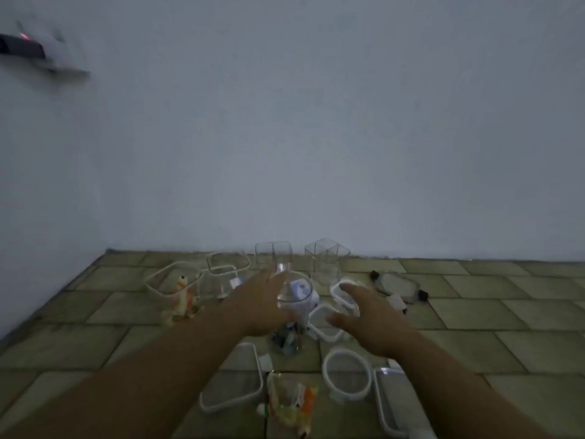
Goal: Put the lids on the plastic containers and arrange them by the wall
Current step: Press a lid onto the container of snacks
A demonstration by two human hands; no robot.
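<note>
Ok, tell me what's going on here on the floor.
A person reaches both open hands, left hand and right hand, toward a round clear container on the tiled floor. Neither holds anything. Loose lids, like a round lid, lie nearby. A square container stands near the wall.

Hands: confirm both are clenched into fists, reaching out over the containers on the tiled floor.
Not fists: the head view shows the left hand and the right hand open, fingers spread, reaching out over the containers on the tiled floor.
</note>
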